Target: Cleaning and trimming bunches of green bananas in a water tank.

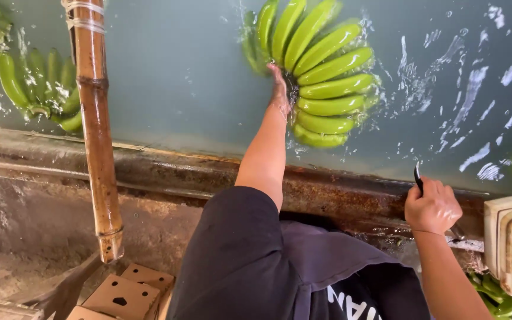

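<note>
The big bunch of green bananas floated in the water of the tank, near the top of the view, and its fruits spread out like a fan. The left hand reached far over the rusty rim and pressed on the stem side of the bunch, at its left edge, with the fruits fanning away to the right. The fingers were down in the splashing water, so I could not tell if they were closed around the stem or only pushing it. The right hand was clenched around a small dark knife, and it rested by the rim, well apart from the bunch. The bunch looked wet and slippery, so it could slide off and drift away. The blade pointed up, so a slip on the wet rim could nick an arm or a banana. Another bunch floated far to the left, beside a bamboo pole.
</note>
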